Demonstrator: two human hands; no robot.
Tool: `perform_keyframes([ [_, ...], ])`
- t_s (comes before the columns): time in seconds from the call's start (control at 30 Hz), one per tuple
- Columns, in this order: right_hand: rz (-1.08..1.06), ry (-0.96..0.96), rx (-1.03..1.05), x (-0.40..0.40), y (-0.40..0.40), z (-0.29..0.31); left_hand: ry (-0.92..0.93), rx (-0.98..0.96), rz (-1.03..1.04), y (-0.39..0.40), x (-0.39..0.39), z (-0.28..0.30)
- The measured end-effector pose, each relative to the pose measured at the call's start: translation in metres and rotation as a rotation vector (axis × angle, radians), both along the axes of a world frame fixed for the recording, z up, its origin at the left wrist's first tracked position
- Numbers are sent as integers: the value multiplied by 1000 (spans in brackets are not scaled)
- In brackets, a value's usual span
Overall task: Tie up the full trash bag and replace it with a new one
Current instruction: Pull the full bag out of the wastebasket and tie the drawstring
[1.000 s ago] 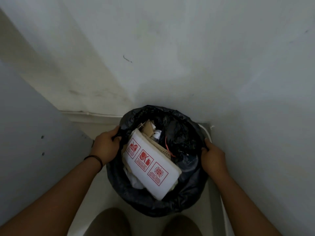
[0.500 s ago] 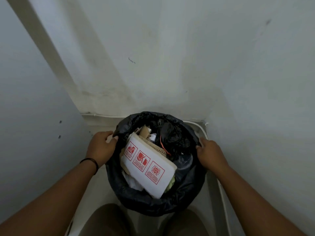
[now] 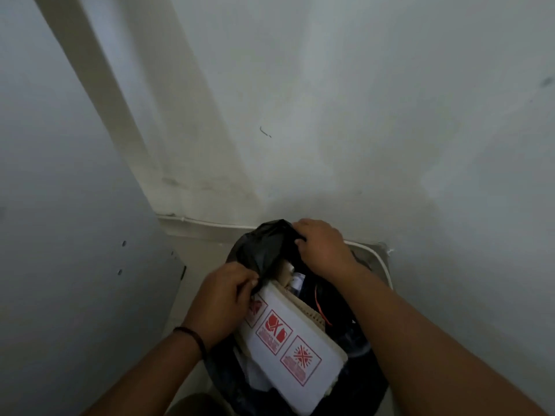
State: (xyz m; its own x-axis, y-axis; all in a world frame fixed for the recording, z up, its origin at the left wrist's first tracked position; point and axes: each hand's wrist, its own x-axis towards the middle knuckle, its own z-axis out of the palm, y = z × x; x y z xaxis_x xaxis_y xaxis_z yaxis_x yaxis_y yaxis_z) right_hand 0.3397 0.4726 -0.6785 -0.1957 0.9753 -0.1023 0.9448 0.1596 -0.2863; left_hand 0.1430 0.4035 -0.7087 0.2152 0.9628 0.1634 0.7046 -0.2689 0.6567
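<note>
A full black trash bag [image 3: 264,250] sits in a bin in the corner below me. A white cardboard box with red symbols [image 3: 294,352] sticks up out of it, with crumpled paper and a red cord beside it. My left hand [image 3: 223,298] pinches the bag's left edge and has drawn it inward over the box. My right hand [image 3: 322,249] grips the bag's far edge, bunching the plastic at the back. The two hands are close together above the bag's mouth. The bin itself is hidden under the bag.
White walls close in at the back and right, and a grey panel [image 3: 75,265] stands on the left. A white cable [image 3: 378,259] curves along the floor by the right wall. My knees show at the bottom edge.
Both hands have left the sides of the bag's rim and moved inward and toward the back, pulling the black plastic up and together over the trash.
</note>
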Motion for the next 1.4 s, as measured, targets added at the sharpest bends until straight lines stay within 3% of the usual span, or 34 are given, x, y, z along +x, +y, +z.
perform_keyframes([
  [0.07, 39, -84, -99, -9, 10, -8, -42, -49, -33, -9, -1, 2],
  [0.17, 41, -197, -88, -15, 15, -16, -159, -147, 117, -6, -6, 5],
  [0.27, 7, -173, -35, -14, 16, -18, -77, -94, 237, 9, -13, -7],
  [0.43, 100, -177, 9, -6, 11, -8, -136, -309, 203, 18, -18, -21],
  [0.57, 163, -198, -199, -1, 1, 0, -131, -163, 342, 18, -18, -19],
  [0.7, 41, -37, -207, -4, -3, 1, -180, -154, 219, 9, -16, -8],
  [0.8, -52, -40, -111, -16, -1, -1, -175, -223, 93, -2, -16, -4],
  [0.9, -64, -105, -125, -23, -2, -8, -220, -226, 142, -4, -16, -3],
  [1.0, -33, -302, -174, -30, -5, -14, -89, -94, 262, 3, -20, -11],
  [1.13, -12, -396, -117, -36, -9, -18, 51, -189, 179, 5, -20, -24],
  [1.27, -43, -303, -11, -37, -8, -14, -21, -125, 270, 3, -22, -15],
  [1.4, -131, -75, 128, -31, -3, -5, -179, -140, 156, -1, -20, 1],
])
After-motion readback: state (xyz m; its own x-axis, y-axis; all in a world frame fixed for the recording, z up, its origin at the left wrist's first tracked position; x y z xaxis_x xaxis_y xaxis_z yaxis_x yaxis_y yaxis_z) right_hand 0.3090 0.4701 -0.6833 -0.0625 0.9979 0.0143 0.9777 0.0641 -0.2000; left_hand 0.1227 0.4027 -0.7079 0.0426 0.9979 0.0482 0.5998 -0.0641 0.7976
